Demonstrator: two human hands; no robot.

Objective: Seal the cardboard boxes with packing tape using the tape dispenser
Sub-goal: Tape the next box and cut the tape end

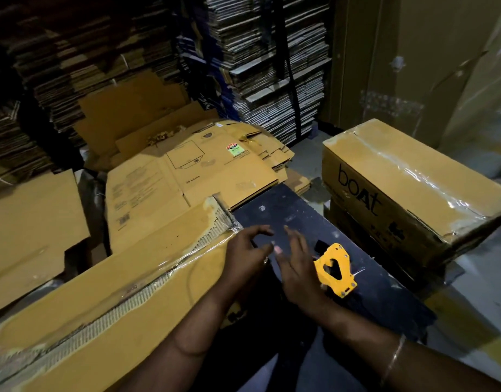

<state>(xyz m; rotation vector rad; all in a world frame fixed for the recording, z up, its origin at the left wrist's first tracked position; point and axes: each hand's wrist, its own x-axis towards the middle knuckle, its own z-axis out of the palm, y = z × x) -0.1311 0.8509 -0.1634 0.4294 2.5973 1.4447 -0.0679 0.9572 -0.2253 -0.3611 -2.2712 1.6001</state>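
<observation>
**Dispenser set aside, both hands free at the box end**

While the yellow dispenser [334, 269] rests on the dark board [305, 219] at lower centre-right of the frame, neither hand holds it. It lies just right of the right hand [296, 267], near enough to touch or almost touch the palm's edge; contact cannot be told. That spot looks chosen for a quick pick-up.

Both hands hover over the board with fingers spread and loosely bent, gripping nothing. The left hand [247, 247] sits at the near end of the long box [108, 281], which runs from lower left toward centre. The fingertips of the two hands are close together, perhaps working a tape end, though no tape between them is visible.

Clear tape already runs along the box's top seam, over a torn strip where the corrugation shows. Where the tape ends by the left hand, it looks crumpled, so pressing it down or folding it over the end is likely the step in hand.

At right, a taped box [413, 176] printed "boAt" stands on another, set apart as if finished. Flattened cartons [192, 171] lie at centre, with tall stacks of flat cardboard [271, 66] behind.
</observation>
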